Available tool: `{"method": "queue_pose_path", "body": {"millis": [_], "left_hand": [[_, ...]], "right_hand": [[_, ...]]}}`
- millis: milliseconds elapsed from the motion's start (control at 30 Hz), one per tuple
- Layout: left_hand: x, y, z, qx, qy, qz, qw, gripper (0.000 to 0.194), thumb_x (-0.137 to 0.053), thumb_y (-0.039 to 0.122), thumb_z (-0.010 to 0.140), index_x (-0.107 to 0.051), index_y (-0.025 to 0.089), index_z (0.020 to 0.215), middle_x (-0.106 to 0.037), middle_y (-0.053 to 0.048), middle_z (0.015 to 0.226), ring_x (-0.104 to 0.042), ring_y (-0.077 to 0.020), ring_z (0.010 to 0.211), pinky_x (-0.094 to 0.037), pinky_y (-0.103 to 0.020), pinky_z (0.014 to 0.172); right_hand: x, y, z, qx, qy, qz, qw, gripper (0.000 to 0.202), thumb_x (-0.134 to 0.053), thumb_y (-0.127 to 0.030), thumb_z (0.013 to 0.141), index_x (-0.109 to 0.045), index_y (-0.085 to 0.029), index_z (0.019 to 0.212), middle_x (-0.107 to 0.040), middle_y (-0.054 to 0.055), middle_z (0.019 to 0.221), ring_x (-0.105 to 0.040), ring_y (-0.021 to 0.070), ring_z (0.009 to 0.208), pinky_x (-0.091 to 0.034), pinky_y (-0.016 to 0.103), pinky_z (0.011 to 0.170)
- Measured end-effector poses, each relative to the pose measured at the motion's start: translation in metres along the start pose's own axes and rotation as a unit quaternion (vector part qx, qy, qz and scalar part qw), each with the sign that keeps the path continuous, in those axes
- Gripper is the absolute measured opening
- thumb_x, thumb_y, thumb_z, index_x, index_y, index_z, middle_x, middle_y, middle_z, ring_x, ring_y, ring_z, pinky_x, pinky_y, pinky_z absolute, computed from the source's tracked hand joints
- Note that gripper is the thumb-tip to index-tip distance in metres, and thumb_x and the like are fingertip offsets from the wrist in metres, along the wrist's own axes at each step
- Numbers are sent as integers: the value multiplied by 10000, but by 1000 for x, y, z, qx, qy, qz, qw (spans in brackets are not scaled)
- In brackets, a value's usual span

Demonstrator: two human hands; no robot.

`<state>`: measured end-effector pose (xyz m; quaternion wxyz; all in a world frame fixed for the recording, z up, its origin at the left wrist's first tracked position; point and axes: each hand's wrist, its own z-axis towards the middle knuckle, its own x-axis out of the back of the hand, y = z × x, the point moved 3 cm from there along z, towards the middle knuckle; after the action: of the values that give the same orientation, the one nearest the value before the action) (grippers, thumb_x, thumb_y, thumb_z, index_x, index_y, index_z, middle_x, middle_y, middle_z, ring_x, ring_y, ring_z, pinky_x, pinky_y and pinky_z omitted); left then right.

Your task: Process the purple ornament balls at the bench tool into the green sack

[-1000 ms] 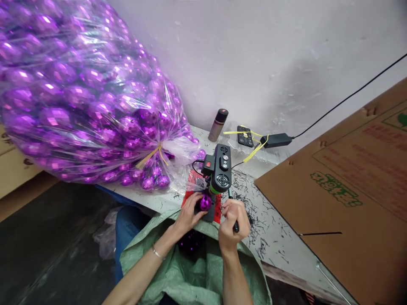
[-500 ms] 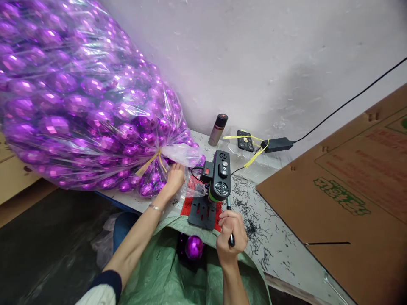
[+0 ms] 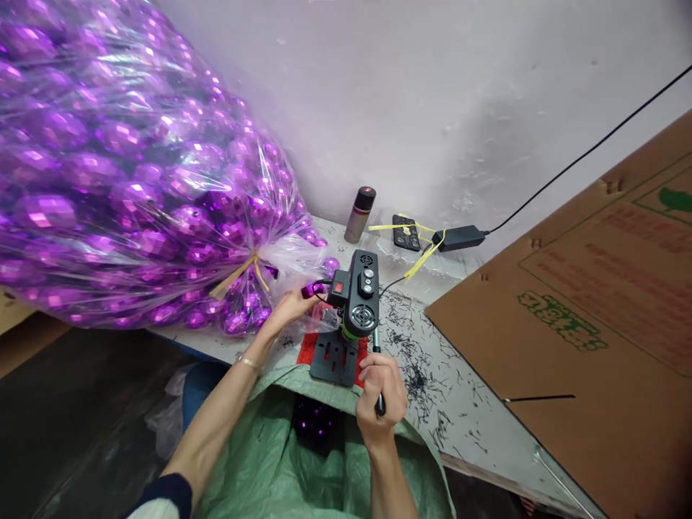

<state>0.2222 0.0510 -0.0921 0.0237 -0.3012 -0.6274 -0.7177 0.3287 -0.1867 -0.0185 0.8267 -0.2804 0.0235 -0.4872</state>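
Note:
My left hand (image 3: pixel 292 306) has its fingers closed on a shiny purple faceted ball (image 3: pixel 310 290), at the mouth of a clear plastic bag (image 3: pixel 295 254) full of such balls. My right hand (image 3: pixel 383 393) is wrapped round the black-gripped lever (image 3: pixel 381 406) of a small black bench machine (image 3: pixel 364 292). The machine stands on a slotted black base plate (image 3: pixel 334 360) over a red sheet (image 3: pixel 307 349). Below its front edge gapes a green woven sack (image 3: pixel 243 461), with purple glints of balls (image 3: pixel 316 425) in its dark inside.
Behind the machine are a spray can (image 3: pixel 360 215), a black card-like item (image 3: pixel 405 231) and a black power adapter (image 3: pixel 459 238) with yellow ties. Black bristle-like scraps (image 3: pixel 416 375) litter the tabletop. A large carton (image 3: pixel 584 288) leans at right; a wall rises behind.
My left hand has come out from the bag's mouth with a ball, toward the machine. The ball seen dropping at the sack's opening is gone from there. My right hand still grips the lever.

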Motion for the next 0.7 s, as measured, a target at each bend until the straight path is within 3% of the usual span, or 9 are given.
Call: {"method": "queue_pose_path", "body": {"millis": [167, 267, 367, 467, 567, 700], "left_hand": [[1, -9, -80, 13, 20, -200, 980, 644, -628, 590, 864, -568, 184, 1361, -682, -129, 1277, -701, -254, 1030, -577, -329, 806], [-20, -16, -109, 12, 14, -261, 965, 644, -653, 569, 859, -529, 180, 1357, -698, -140, 1254, -707, -259, 1077, -586, -363, 875], [-45, -19, -121, -24, 27, -241, 970, 596, -695, 513, 845, -527, 181, 1311, -705, -131, 1244, -703, -251, 1111, -568, -388, 958], [-59, -17, -124, -67, 50, -120, 989, 522, -728, 436, 841, -567, 208, 1283, -703, -105, 1249, -686, -259, 1130, -543, -421, 997], [-63, -12, -122, -121, 48, -9, 991, 497, -754, 392, 837, -599, 224, 1277, -717, -96, 1225, -678, -281, 1135, -529, -455, 1008], [-64, -13, -118, -185, 30, -3, 982, 519, -735, 382, 872, -569, 219, 1336, -691, -111, 1300, -661, -264, 1205, -525, -428, 1038]], "right_hand": [[2, -8, 20, -29, 13, 16, 999, 299, -452, -46, 942, -489, -209, 693, -533, -18, 660, -574, 122, 653, -431, 261, 587], [3, -11, 31, -44, 11, 20, 999, 308, -461, -56, 951, -489, -208, 683, -535, -17, 660, -559, 117, 645, -428, 265, 596], [3, -12, 35, -49, 12, 23, 998, 302, -471, -66, 955, -496, -207, 689, -532, -20, 662, -551, 114, 643, -427, 265, 602], [3, -12, 35, -47, 9, 21, 999, 294, -473, -76, 957, -499, -207, 695, -532, -19, 667, -550, 114, 648, -429, 264, 604], [4, -12, 32, -43, 6, 14, 999, 295, -462, -91, 963, -499, -209, 695, -534, -15, 670, -555, 118, 649, -432, 268, 600], [4, -12, 29, -34, 4, 1, 999, 292, -450, -88, 964, -497, -210, 703, -535, -14, 669, -562, 118, 650, -429, 268, 600]]}}
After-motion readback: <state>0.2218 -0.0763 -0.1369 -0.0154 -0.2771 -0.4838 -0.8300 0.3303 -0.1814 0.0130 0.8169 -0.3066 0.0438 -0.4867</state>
